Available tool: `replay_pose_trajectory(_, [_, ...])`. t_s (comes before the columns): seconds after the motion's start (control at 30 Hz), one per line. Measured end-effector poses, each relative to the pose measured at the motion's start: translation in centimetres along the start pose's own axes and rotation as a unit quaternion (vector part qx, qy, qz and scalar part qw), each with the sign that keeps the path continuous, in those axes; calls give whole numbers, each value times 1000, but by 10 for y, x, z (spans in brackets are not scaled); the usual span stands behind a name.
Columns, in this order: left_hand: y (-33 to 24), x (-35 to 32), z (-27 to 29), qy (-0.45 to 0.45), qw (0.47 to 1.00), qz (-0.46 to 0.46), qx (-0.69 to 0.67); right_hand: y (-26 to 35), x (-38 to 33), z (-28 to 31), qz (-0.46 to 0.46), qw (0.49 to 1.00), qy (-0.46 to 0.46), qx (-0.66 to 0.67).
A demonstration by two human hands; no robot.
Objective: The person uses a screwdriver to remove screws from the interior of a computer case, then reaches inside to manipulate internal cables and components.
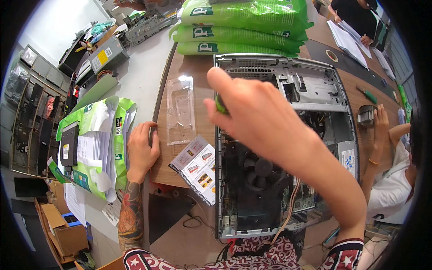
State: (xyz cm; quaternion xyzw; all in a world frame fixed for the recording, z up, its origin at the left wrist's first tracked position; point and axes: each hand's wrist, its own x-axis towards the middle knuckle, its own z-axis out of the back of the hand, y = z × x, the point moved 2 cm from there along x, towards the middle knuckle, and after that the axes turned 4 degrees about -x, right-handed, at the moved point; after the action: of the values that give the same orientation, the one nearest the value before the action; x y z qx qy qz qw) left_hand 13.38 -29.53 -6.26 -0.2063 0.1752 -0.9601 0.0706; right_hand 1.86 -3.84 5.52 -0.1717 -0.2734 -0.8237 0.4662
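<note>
Brown table (189, 67), open computer case (288, 148). Right hand (256, 117) pinching green tool (220, 105); left hand (141, 150) flat, holding nothing. Might slip, poke fan (258, 168).

Stacked green paper packs (238, 27), booklet (198, 168)

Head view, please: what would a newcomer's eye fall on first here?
The right hand, raised mid-frame and pinching a small green object, looms over the open computer case with its dark fan. The left hand rests on the table edge beside a clear plastic tray; green paper packs are stacked behind.
</note>
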Motion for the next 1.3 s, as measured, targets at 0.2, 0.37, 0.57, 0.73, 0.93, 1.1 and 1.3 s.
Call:
replay_pose_trajectory(0.2, [-2,0,-4,-9,1000,-15,-3,-5,-1,10,46,995,74,40])
replay_pose_trajectory(0.37, [3,-1,-2,-12,1000,-12,2,-20,-8,30,1,991,116,66])
replay_pose_trajectory(0.57, [2,0,-5,-39,997,-60,-9,-10,-7,35,-48,989,116,-75])
replay_pose_trajectory(0.73, [2,1,-5,15,1000,19,-17,-3,-7,36,-80,977,90,-177])
replay_pose_trajectory(0.93, [1,0,-4,-27,999,-26,-9,-7,-14,33,-90,984,101,-118])
replay_pose_trajectory(1.1, [-3,1,-2,-2,1000,5,-10,-17,-21,28,-88,991,96,24])
replay_pose_trajectory(1.3, [1,2,-5,5,1000,5,-13,-23,-35,24,1,997,36,67])
